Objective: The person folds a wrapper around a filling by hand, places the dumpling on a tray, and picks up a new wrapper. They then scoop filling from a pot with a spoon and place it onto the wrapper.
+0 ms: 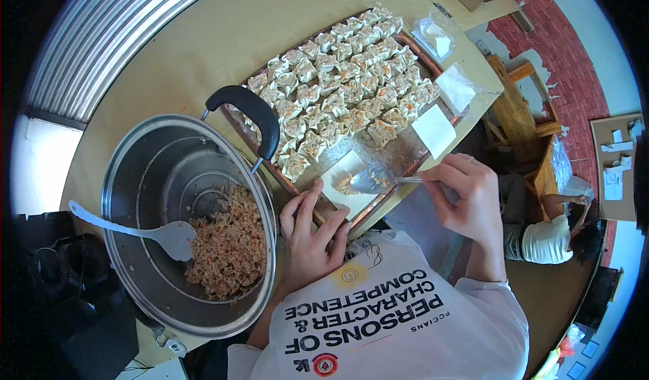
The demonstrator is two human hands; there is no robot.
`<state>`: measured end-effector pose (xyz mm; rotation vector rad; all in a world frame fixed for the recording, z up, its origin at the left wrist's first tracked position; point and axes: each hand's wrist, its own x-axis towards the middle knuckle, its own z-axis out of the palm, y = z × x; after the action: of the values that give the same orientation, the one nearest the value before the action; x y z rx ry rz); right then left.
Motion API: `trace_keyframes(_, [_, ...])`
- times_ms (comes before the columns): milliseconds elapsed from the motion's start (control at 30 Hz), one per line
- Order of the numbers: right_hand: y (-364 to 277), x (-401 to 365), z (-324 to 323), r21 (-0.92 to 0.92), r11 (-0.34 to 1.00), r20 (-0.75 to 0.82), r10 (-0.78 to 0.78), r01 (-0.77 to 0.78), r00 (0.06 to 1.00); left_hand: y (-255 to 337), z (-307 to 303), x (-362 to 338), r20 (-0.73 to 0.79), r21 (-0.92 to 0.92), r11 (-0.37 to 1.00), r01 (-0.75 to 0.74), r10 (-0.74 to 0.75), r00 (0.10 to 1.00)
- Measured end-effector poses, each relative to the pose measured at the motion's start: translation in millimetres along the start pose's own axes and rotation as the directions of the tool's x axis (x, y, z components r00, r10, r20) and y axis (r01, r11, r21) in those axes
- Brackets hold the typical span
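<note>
My right hand point(466, 194) is closed around the handle of a metal spoon point(368, 180). The spoon's bowl rests on or just over some filling on a square dumpling wrapper point(336, 196), near the edge of a tray point(399, 153). My left hand point(314, 231) has its fingers spread over that edge, with fingertips at the wrapper's near side. Rows of open-topped dumplings point(331, 92) cover much of the tray. Another square wrapper point(434, 131) lies at the tray's right side.
A large metal pot point(118, 197) with a black handle point(247, 113) stands left of my left hand. Inside are minced filling point(233, 251) and a white serving spoon point(172, 238). Wrappers in plastic point(456, 89) lie at the tray's far right. Another person point(547, 241) is at right.
</note>
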<state>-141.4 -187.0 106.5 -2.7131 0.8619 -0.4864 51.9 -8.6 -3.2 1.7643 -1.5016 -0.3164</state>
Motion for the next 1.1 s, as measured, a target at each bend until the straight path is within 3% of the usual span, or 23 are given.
trace_keyframes(100, [-1.5, 2.2, -6.1, 0.145, 0.987, -0.011, 0.074, -0.071, 0.997, -0.5, -0.5, 0.3, -0.004, -0.003, 1.000, -0.002, 0.002, 1.000])
trace_keyframes(233, [-4.7, 3.4, 8.3, 0.165, 0.979, 0.024, 0.114, -0.117, 0.993, -0.5, -0.5, -0.1, -0.012, -0.012, 1.000, -0.008, 0.008, 1.000])
trace_keyframes(433, [-12.5, 2.9, 5.2, 0.085, 0.996, 0.121, 0.001, -0.012, 0.993, -2.3, 1.7, -0.3, -0.024, -0.016, 1.000, -0.015, 0.015, 1.000])
trace_keyframes(633, [-13.6, 4.5, -2.4, 0.027, 0.999, -0.036, -0.018, 0.019, 0.999, -2.6, 0.8, -0.2, -0.026, -0.014, 1.000, -0.025, 0.024, 0.999])
trace_keyframes(833, [-4.4, -4.0, 7.1, 0.097, 0.995, 0.064, -0.019, 0.012, 0.998, -2.7, 0.1, 0.1, -0.009, -0.019, 1.000, -0.009, 0.009, 1.000])
trace_keyframes(933, [-5.4, -3.8, -4.7, 0.012, 0.999, 0.084, -0.048, 0.047, 0.995, -0.8, 1.3, -0.2, -0.019, -0.015, 1.000, 0.005, -0.005, 1.000])
trace_keyframes(1100, [-7.2, 1.9, -5.5, -0.041, 0.997, -0.060, -0.075, 0.072, 0.995, -3.3, 0.2, -0.3, -0.010, -0.015, 1.000, -0.010, 0.010, 1.000])
